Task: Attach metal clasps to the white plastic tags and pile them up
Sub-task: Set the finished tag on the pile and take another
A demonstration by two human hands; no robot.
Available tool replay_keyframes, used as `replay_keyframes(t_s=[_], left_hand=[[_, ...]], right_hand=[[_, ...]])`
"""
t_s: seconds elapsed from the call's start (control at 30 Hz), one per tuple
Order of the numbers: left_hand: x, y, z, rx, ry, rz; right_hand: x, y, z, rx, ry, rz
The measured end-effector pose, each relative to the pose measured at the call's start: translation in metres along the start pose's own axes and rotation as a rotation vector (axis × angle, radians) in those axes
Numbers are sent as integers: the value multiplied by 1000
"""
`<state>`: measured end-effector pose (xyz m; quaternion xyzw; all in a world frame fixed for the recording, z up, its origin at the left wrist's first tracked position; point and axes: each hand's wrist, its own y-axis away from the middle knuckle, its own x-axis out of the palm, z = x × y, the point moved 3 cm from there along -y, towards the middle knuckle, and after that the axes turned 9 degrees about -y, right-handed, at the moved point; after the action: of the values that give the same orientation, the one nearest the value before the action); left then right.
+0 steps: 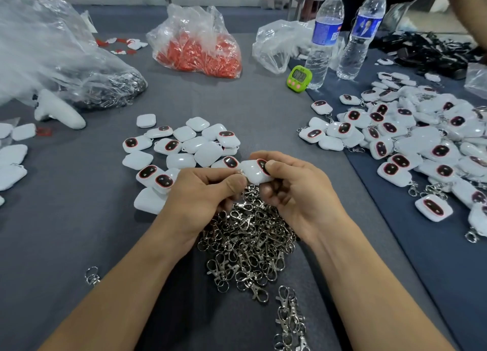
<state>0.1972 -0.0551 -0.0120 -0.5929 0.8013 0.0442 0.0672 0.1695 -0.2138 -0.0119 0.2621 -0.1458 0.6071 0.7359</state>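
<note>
Just above the heap of clasps (247, 242), the fingers (280, 166) of the right hand (297, 192) curl round one white tag (253, 170). It looks light, hard and smooth, and is best held by its sides. The left hand (200, 200) pinches what seems a clasp ring (239, 172) at the tag's corner, small and slippery.
</note>
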Motion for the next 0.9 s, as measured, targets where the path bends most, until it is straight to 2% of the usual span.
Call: replay_keyframes(t_s=[0.1, 0.23, 0.33, 0.37, 0.43, 0.5, 0.63, 0.7, 0.77, 0.9], left_hand=[[-4, 1, 0, 48, -101, -74], [-5, 8, -1, 301, -548, -181], [-1, 10, 2, 308, -840, -191], [-1, 9, 2, 275, -851, -171], [-2, 7, 3, 199, -725, -161], [-4, 4, 4, 133, -576, -149], [-1, -2, 5, 2, -143, -91], [0, -2, 6, -29, -57, -84], [-3, -1, 6, 28, -130, -116], [-4, 7, 2, 254, -583, -221]], right_hand=[[1, 0, 1, -32, 15, 14], [-2, 0, 2, -123, 159, 1], [-1, -1, 1, -224, 371, -43], [0, -1, 0, -263, 466, -58], [2, 0, -1, -317, 537, -71], [3, 0, 1, -306, 433, -73], [5, 2, 3, -164, 119, -60], [5, 2, 2, -118, 45, -57], [5, 3, 1, -106, 28, -57], [4, 3, 2, -186, 144, -72]])
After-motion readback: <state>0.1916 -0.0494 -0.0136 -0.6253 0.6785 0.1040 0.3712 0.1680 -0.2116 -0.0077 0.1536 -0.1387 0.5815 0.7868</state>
